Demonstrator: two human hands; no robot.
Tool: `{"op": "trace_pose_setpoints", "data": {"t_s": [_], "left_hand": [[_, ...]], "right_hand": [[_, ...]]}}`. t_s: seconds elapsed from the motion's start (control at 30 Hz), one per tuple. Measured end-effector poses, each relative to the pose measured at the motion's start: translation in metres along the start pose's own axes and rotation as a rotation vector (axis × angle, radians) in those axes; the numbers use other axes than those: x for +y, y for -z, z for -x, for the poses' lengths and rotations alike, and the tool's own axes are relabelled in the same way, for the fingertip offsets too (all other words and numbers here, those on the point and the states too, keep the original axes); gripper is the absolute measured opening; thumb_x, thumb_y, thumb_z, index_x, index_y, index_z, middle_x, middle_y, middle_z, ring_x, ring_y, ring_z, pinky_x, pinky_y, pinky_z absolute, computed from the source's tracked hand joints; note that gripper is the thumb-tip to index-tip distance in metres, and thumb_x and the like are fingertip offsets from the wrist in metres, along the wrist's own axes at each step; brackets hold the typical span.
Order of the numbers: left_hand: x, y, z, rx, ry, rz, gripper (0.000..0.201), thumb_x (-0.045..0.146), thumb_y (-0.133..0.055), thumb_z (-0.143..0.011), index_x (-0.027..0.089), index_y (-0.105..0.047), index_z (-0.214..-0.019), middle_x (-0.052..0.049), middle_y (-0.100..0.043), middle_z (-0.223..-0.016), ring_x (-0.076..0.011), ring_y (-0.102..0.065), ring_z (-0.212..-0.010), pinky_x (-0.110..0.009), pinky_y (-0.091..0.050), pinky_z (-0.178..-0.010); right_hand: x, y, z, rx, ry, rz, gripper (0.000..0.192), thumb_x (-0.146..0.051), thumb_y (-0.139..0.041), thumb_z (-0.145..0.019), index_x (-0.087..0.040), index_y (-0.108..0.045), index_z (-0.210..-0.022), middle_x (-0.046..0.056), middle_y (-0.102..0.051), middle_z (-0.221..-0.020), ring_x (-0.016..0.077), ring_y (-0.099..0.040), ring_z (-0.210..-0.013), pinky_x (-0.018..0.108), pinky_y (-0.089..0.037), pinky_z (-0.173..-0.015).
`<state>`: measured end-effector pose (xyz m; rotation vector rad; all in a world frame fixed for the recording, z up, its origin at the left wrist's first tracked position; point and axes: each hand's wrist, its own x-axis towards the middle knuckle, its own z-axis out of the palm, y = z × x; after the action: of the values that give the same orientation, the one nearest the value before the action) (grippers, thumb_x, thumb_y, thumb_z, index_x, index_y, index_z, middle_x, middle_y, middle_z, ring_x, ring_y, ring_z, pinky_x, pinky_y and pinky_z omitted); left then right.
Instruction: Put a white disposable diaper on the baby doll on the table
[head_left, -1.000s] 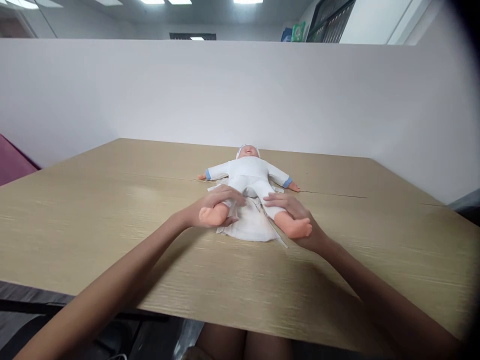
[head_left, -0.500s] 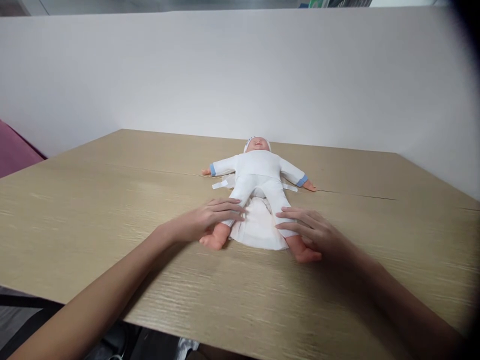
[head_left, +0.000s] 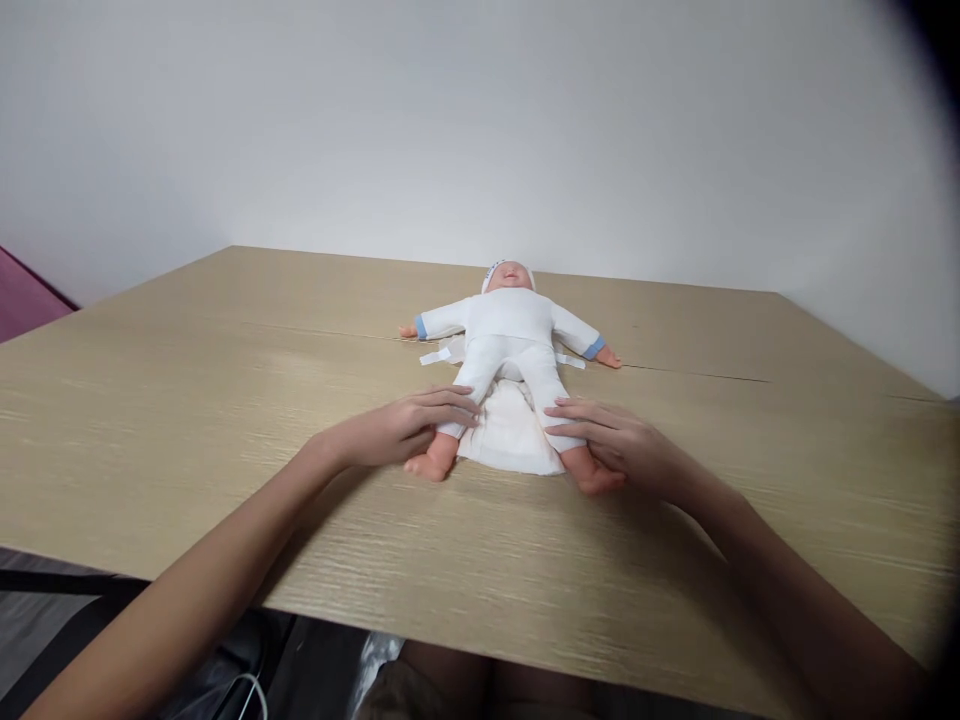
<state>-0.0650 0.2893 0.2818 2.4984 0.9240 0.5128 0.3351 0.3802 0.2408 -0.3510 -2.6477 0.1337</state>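
A baby doll [head_left: 510, 318] in a white suit with blue cuffs and a white cap lies on its back, arms spread and legs apart. Under its hips an opened white diaper [head_left: 511, 437] is spread, its front part flat between the legs and its tabs out at both sides. My left hand [head_left: 420, 422] has its fingers laid over the doll's lower leg on the left, just above the bare foot. Over the other lower leg curl the fingers of my right hand [head_left: 611, 437]. Both thumbs are hidden.
The doll is on a wide wood-grain table [head_left: 300, 340] with a seam running across it. A pale wall [head_left: 480, 130] rises behind the far edge. Something pink [head_left: 30, 295] shows at the far left. Below the near edge are a black item and a white cable [head_left: 255, 690].
The view has tipped down a little, so the table and doll appear slightly higher and farther off. Both hands stay on the doll's legs, and the diaper lies as before.
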Motion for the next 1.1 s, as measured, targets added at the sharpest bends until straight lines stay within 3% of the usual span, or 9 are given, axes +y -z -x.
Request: {"op": "trace_pose_setpoints", "data": {"t_s": [0.1, 0.17, 0.3, 0.47, 0.67, 0.77, 0.87, 0.97, 1.1], "left_hand": [[0.011, -0.001, -0.003, 0.015, 0.081, 0.008, 0.043, 0.020, -0.043, -0.109, 0.028, -0.063, -0.146, -0.006, -0.059, -0.156, -0.0225, -0.042, -0.158, -0.051, -0.038, -0.133], [0.021, -0.006, -0.007, 0.051, 0.150, -0.022, 0.039, 0.039, -0.055, -0.108, 0.028, -0.061, -0.145, -0.007, -0.062, -0.150, -0.0265, -0.045, -0.151, -0.051, -0.041, -0.129], [0.037, -0.021, -0.017, 0.095, 0.289, -0.155, 0.076, 0.070, -0.079, -0.085, 0.027, -0.057, -0.144, -0.010, -0.060, -0.147, -0.0347, -0.045, -0.140, -0.053, -0.047, -0.117], [0.037, -0.033, -0.023, 0.104, 0.303, -0.308, 0.057, 0.042, -0.076, -0.090, 0.023, -0.056, -0.140, -0.010, -0.058, -0.144, -0.0333, -0.044, -0.134, -0.053, -0.044, -0.116], [0.033, -0.035, -0.026, 0.180, 0.302, -0.329, 0.022, 0.035, -0.057, -0.103, 0.021, -0.066, -0.118, -0.009, -0.063, -0.128, -0.0299, -0.046, -0.122, -0.050, -0.042, -0.109], [0.030, -0.028, -0.032, 0.257, 0.312, -0.265, 0.025, 0.038, -0.051, -0.107, 0.020, -0.067, -0.114, -0.008, -0.068, -0.114, -0.0273, -0.050, -0.115, -0.047, -0.040, -0.107], [0.023, -0.013, -0.045, 0.339, 0.311, -0.170, 0.034, 0.046, -0.049, -0.109, 0.018, -0.067, -0.104, -0.006, -0.067, -0.102, -0.0241, -0.053, -0.104, -0.042, -0.041, -0.098], [0.009, 0.007, -0.066, 0.440, 0.260, -0.055, 0.038, 0.051, -0.050, -0.108, 0.018, -0.066, -0.098, -0.006, -0.066, -0.104, -0.0218, -0.056, -0.104, -0.038, -0.041, -0.099], [-0.024, 0.033, -0.103, 0.534, 0.285, 0.102, 0.039, 0.053, -0.053, -0.106, 0.017, -0.062, -0.094, -0.005, -0.063, -0.102, -0.0196, -0.055, -0.101, -0.033, -0.039, -0.094]], "right_hand": [[0.003, -0.002, 0.003, -0.011, -0.041, -0.052, 0.042, -0.021, -0.051, -0.111, -0.033, -0.067, -0.147, -0.002, -0.055, -0.160, 0.0168, -0.051, -0.154, 0.044, -0.049, -0.130], [0.004, -0.003, 0.004, -0.024, -0.087, -0.105, 0.042, -0.022, -0.048, -0.112, -0.036, -0.068, -0.146, -0.004, -0.054, -0.161, 0.0155, -0.051, -0.155, 0.043, -0.047, -0.133], [0.003, 0.002, 0.003, -0.064, -0.218, -0.285, 0.045, -0.028, -0.039, -0.115, -0.037, -0.071, -0.144, -0.006, -0.055, -0.160, 0.0148, -0.049, -0.156, 0.042, -0.043, -0.137], [-0.017, 0.013, -0.004, -0.074, -0.369, -0.339, 0.042, -0.045, -0.050, -0.112, -0.034, -0.065, -0.149, -0.002, -0.058, -0.157, 0.0185, -0.051, -0.155, 0.043, -0.044, -0.135], [-0.056, -0.010, -0.016, -0.021, -0.297, 0.108, 0.083, -0.070, -0.069, -0.096, -0.025, -0.050, -0.163, 0.012, -0.053, -0.159, 0.0338, -0.054, -0.146, 0.055, -0.054, -0.116], [-0.060, -0.022, -0.023, 0.045, -0.340, 0.209, 0.053, -0.050, -0.057, -0.107, -0.027, -0.059, -0.154, 0.011, -0.061, -0.146, 0.0302, -0.061, -0.130, 0.049, -0.054, -0.104], [-0.048, -0.018, -0.036, 0.092, -0.402, 0.147, 0.037, -0.036, -0.042, -0.112, -0.021, -0.073, -0.126, 0.010, -0.070, -0.119, 0.0253, -0.063, -0.108, 0.043, -0.050, -0.094], [-0.023, 0.000, -0.060, 0.211, -0.441, -0.050, 0.039, -0.043, -0.044, -0.112, -0.016, -0.068, -0.097, 0.009, -0.067, -0.099, 0.0224, -0.061, -0.096, 0.039, -0.045, -0.088], [0.025, 0.015, -0.103, 0.345, -0.573, -0.249, 0.043, -0.053, -0.050, -0.107, -0.016, -0.068, -0.097, 0.008, -0.067, -0.106, 0.0204, -0.061, -0.097, 0.034, -0.045, -0.089]]}}
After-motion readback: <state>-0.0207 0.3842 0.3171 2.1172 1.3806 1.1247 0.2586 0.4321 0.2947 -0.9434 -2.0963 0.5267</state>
